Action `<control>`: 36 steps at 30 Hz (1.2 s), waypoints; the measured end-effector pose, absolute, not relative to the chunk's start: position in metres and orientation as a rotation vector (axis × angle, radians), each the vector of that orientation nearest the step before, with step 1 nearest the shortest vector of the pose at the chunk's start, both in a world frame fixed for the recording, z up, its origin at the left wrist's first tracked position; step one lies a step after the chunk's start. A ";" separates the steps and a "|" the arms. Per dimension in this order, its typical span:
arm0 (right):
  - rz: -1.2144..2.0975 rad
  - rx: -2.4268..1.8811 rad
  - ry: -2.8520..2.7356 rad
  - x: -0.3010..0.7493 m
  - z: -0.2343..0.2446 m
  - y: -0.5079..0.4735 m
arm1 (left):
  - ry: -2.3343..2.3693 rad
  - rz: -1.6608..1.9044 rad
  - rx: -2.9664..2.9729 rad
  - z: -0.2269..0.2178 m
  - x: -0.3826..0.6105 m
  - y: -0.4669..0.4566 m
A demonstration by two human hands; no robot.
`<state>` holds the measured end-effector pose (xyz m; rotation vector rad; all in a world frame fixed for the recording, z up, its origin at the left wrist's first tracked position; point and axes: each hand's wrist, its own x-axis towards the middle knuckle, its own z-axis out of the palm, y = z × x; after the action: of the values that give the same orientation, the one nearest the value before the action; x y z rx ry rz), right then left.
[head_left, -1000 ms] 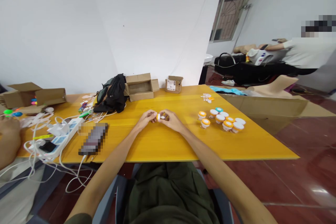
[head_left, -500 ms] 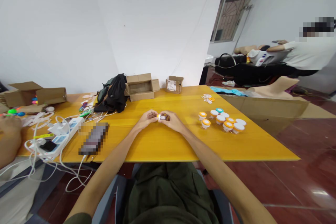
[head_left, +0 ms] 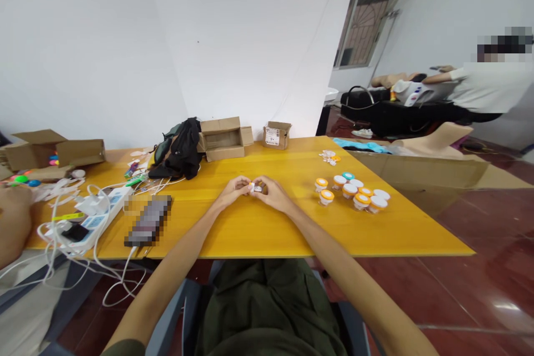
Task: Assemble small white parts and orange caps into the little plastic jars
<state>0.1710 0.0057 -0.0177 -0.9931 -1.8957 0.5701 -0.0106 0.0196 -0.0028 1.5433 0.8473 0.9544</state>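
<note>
Between my hands, over the middle of the yellow table (head_left: pixel 250 233), is a small jar (head_left: pixel 257 189) tipped on its side. A dark-printed label shows on it, with a bit of orange and white at its left end. My left hand (head_left: pixel 234 191) has its fingers closed at that orange and white end. The fingers of my right hand (head_left: pixel 272 194) are wrapped round the other end, covering much of the jar. To the right stands a group of small clear jars, among them an orange-lidded jar (head_left: pixel 326 196), a teal-lidded jar (head_left: pixel 347 176) and a white-lidded jar (head_left: pixel 380 194).
Small white and orange pieces (head_left: pixel 329 157) lie at the far right. Behind are an open carton (head_left: pixel 225 150), a smaller carton (head_left: pixel 277 136) and a black backpack (head_left: pixel 183 150). A phone (head_left: pixel 149 221) and a cabled power strip (head_left: pixel 104 217) lie left. Other people are at both sides.
The jar has turned slightly in my fingers, its label now tilted a little more. Both hands stay in nearly the same place. The view has shifted very slightly.
</note>
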 end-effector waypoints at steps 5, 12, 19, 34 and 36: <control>0.431 -1.029 -1.977 0.172 -0.019 0.002 | 0.840 0.981 1.593 -0.005 -0.012 0.021; 0.037 -1.013 -2.008 0.177 -0.016 -0.011 | 0.838 1.054 1.642 -0.006 -0.005 0.014; -0.091 -1.067 -1.945 0.211 -0.011 -0.041 | 0.812 1.028 1.883 -0.006 0.036 0.011; 0.218 -1.460 -1.210 0.396 -0.023 -0.071 | 0.839 0.882 2.030 -0.019 0.149 -0.003; 0.426 -1.424 -1.093 0.396 -0.024 -0.068 | 0.816 0.921 2.059 -0.022 0.159 -0.006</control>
<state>0.3962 -0.0684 -0.0237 -1.4245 -1.0927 0.4261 0.1586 -0.0059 -0.0222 2.0589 0.8157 0.9213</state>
